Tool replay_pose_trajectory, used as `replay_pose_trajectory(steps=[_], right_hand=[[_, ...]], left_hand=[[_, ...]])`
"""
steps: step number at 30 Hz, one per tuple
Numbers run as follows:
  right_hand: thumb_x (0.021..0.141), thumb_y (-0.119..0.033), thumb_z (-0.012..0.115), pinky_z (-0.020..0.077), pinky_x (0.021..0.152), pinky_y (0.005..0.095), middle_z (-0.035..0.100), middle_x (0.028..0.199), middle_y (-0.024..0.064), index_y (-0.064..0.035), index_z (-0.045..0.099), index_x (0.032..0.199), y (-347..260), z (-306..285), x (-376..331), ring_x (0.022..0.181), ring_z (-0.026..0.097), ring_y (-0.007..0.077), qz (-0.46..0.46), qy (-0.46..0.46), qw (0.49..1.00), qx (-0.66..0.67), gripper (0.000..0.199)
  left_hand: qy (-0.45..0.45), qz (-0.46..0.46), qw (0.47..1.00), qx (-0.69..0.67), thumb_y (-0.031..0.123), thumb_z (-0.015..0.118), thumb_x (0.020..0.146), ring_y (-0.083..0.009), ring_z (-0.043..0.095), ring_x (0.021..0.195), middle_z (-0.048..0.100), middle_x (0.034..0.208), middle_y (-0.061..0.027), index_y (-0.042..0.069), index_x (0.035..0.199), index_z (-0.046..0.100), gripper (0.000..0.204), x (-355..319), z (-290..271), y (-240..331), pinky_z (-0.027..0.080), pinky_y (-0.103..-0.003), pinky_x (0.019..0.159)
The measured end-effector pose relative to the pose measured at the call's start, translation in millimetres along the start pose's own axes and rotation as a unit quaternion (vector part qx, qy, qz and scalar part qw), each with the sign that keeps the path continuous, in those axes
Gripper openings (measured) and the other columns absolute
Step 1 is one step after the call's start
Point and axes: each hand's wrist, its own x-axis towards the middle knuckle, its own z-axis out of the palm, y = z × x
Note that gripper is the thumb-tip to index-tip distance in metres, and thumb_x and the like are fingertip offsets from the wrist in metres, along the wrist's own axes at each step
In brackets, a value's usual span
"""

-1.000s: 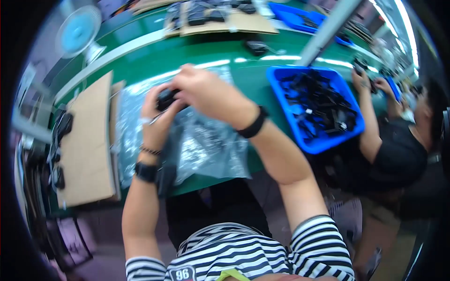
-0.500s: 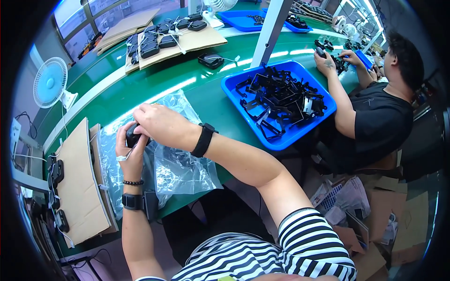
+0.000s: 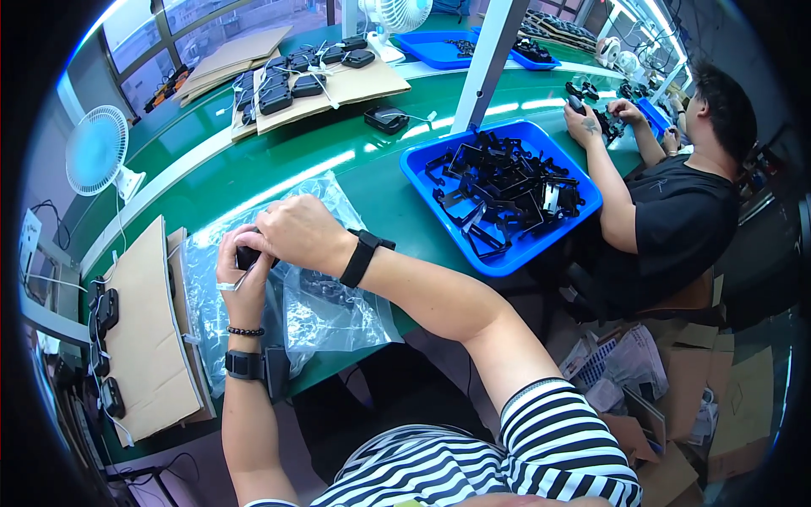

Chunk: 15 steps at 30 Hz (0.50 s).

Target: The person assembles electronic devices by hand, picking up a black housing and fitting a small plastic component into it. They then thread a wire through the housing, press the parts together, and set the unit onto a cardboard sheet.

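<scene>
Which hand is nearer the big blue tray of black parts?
Right. The right hand is left of the blue tray; the left hand is farther left, around a dark object.

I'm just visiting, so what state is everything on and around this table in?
Left hand: curled around the black device.
Right hand: over the device, fingertips hidden.
Black device: held, mostly covered.
Blue tray: open-topped, heaped with black parts.
Black parts: loose, jumbled.
Clear plastic: rumpled, spread on the green table.
Cardboard sheet: unfolded.
Left fan: blades blurred, probably running.
</scene>
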Motion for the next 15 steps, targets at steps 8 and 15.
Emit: replay_pose_trajectory(steps=[8,15], right_hand=[[0.091,-0.024,0.064,0.0529,0.074,0.0411,0.062,0.089,0.0146,-0.0012,0.056,0.096,11.4,-2.4,-3.9,0.084,0.065,0.0343,-0.11,0.117,0.977,0.141,0.025],[0.094,-0.017,0.061,0.0507,0.077,0.0439,0.06,0.1,0.0191,-0.0012,0.052,0.095,18.2,-6.3,-0.5,0.094,0.062,0.0377,-0.069,-0.009,0.982,0.175,0.018]], left_hand=[[0.046,-0.057,0.997,-0.009,0.007,0.078,0.079,-0.0228,0.06,0.096,0.062,0.105,-0.01,0.002,0.111,0.063,0.036,2.2,-1.3,-3.3,0.048,-0.032,0.087],[0.016,-0.001,0.999,0.048,0.008,0.079,0.077,-0.0242,0.062,0.094,0.063,0.104,-0.0108,0.003,0.113,0.062,0.039,2.5,-0.4,4.1,0.05,-0.033,0.085]])
